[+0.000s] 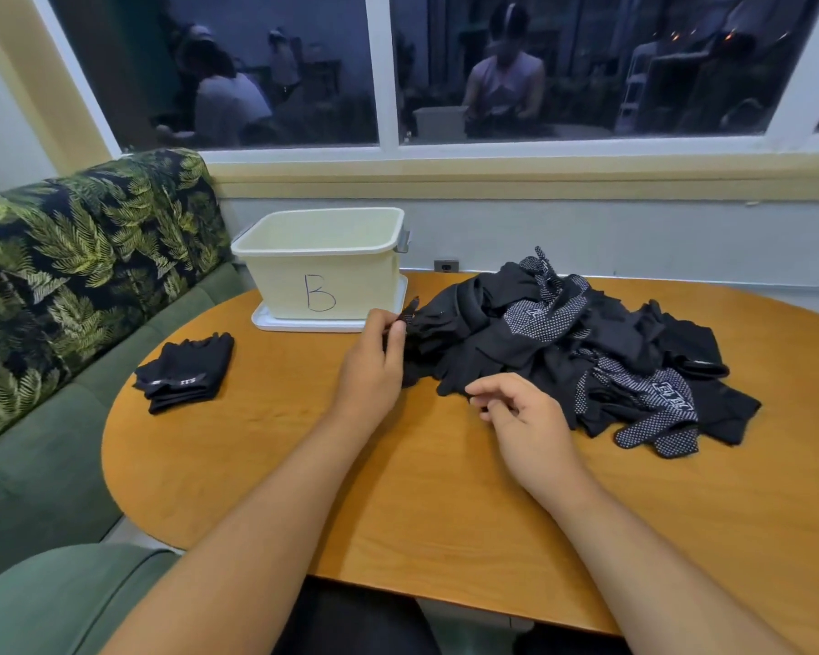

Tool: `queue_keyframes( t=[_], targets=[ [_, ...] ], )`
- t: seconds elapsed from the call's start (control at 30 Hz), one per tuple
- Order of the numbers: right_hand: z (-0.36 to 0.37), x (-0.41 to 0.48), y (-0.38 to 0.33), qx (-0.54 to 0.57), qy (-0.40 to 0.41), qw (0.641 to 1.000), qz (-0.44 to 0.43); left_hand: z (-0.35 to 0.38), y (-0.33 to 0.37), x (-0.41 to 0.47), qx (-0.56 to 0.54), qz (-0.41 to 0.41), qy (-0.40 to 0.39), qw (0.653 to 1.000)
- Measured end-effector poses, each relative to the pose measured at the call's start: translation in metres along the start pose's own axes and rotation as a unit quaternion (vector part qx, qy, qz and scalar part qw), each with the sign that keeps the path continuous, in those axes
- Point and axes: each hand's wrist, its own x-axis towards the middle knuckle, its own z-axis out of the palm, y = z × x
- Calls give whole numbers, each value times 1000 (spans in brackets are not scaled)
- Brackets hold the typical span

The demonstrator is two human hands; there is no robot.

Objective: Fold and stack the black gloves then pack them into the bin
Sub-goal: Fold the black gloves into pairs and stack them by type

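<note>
Left of the pile (563, 333), the left hand (374, 371) pinches a limp, likely light glove (419, 323) by its edge; the right hand (526, 418) hovers loosely curled, empty.

Not much to report on the outfit tbh: left hand (372, 371) and right hand (526, 420) both bare, forearms (256, 512) bare as far up as I can see, and dark, black-ish trousers (351, 621) showing low between them.

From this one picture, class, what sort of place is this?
Probably an indoor seating nook used as a workstation: a leaf-print bench, an oval wooden table under a window, a bin marked B.
</note>
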Motion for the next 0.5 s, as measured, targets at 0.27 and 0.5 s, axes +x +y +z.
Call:
queue_keyframes(
  t=[0.27,0.5],
  targets=[
    [-1,2,-6,90,-15,995,-28,-31,62,-27,-218,-71,11,973],
    [2,-11,-18,149,-106,982,-39,-40,70,-37,-396,-274,-141,865]
  ],
)
